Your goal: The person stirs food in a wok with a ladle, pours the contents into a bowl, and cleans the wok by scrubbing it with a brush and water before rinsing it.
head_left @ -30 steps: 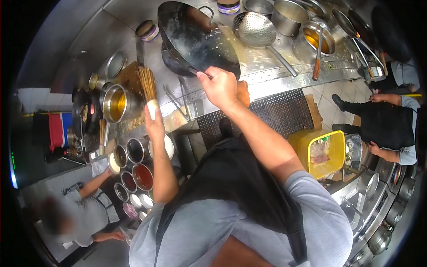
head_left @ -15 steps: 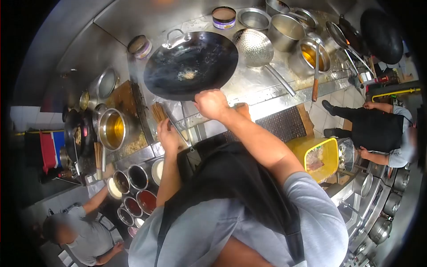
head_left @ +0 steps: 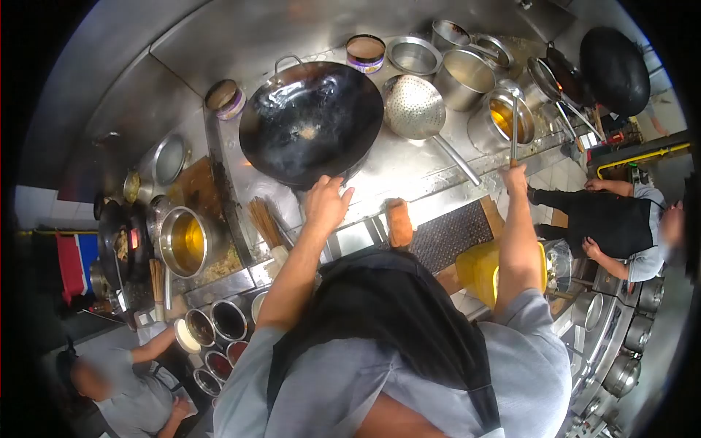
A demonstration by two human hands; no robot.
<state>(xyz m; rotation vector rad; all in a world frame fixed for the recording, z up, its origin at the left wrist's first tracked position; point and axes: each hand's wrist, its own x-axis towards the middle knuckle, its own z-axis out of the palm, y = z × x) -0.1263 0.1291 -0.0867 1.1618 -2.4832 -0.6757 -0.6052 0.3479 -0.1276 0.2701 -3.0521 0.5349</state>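
Observation:
My right hand (head_left: 513, 177) is closed round the wooden end of a ladle (head_left: 514, 125), whose head is down in a steel pot (head_left: 476, 130) of amber oil. My left hand (head_left: 325, 208) is at the near rim of a big black wok (head_left: 292, 139), its fingers reaching the edge and its thumb apart. Light vapour and a small pale patch show in the wok. Between the wok and the oil pot lies a perforated strainer (head_left: 415, 106) with a long metal handle. A bamboo wok brush (head_left: 264, 221) leans beside my left forearm.
Several steel pots stand at the back right. A folded orange-brown cloth (head_left: 399, 223) hangs at the front edge. At left is another oil pot (head_left: 162, 244), with sauce tubs (head_left: 228, 320) below. A yellow bin (head_left: 475, 270) stands at right. Two other people are nearby, left and right.
My right hand has left the wok's near edge and moved right onto the ladle. My left hand has moved from beside the brush up to the wok rim.

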